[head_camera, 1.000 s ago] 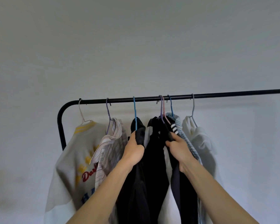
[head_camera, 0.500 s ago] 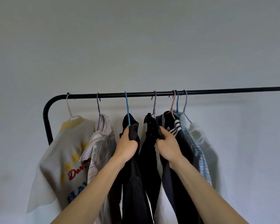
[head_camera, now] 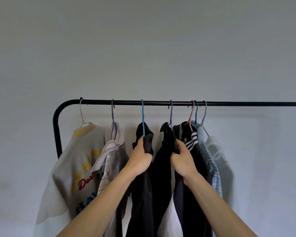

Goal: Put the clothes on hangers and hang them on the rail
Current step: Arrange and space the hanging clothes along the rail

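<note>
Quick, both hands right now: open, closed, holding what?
Left hand: closed, grip on the black fabric garment on the blue hanger.
Right hand: closed, grip on the black fabric garment on the purple hanger.

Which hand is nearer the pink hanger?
Right. The right hand grips dark cloth just below the pink hanger; the left hand holds a black garment farther left.

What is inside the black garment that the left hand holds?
A thin blue hanger: its hook sits over the black metal rail, and its neck enters the black garment beside the left hand. Cloth covers the hanger's arms.
</note>
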